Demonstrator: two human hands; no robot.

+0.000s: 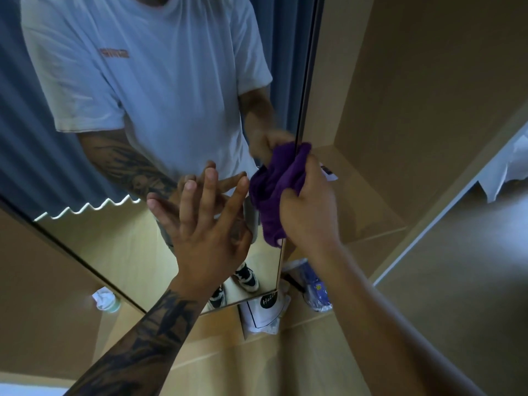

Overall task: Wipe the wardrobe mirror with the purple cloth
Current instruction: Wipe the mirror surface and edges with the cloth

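While right hand [307,207] grips purple cloth [274,192] at mirror [100,138] right edge | left hand [205,221] splayed flat beside cloth | wiping underway | next: sweep cloth away from edge

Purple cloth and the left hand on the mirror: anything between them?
Nothing. In the head view only a narrow strip of bare mirror separates the spread left hand from the purple cloth bunched in the right hand.
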